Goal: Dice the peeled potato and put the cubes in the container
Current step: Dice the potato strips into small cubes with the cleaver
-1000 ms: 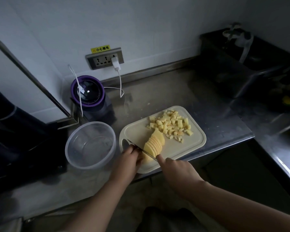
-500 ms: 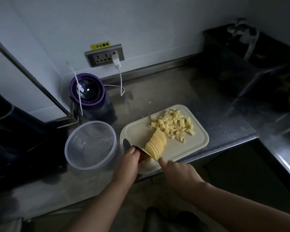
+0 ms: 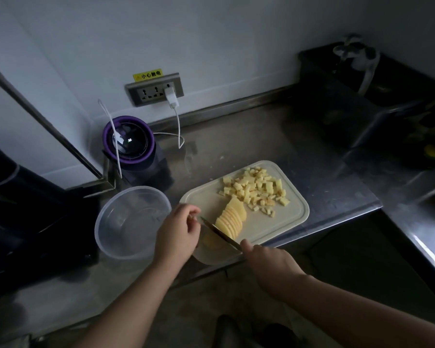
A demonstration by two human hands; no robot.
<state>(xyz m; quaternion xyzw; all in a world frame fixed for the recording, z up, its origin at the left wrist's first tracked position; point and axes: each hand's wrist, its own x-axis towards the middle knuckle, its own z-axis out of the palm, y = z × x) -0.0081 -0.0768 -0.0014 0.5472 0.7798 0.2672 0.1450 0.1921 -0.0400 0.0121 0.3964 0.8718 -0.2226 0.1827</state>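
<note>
Nearest the camera, two bare forearms reach in over the front edge of the stainless steel counter. The right hand is wrapped closed round the handle of a kitchen knife, with the forefinger stretched toward the blade. The blade lies slantwise across the near corner of the cream cutting board. The left hand sits at the board's left end with its fingers curled in close to the knife tip. It covers most of the uncut potato end, which it appears to hold steady, though the grip itself is hidden under the hand.

Just past the blade, a fan of potato slices leans in an overlapping row. Beyond it, on the far half of the board, lies a loose heap of potato cubes. One small scrap lies on the counter behind the board.

Left of the board and almost touching it stands a round clear plastic container, with no cubes inside.

Behind the container stands a purple-rimmed blender. A white cable runs from the counter beside it up to a white plug in the wall socket strip, under a yellow warning label. At the far right is a dark sink with a tap.
</note>
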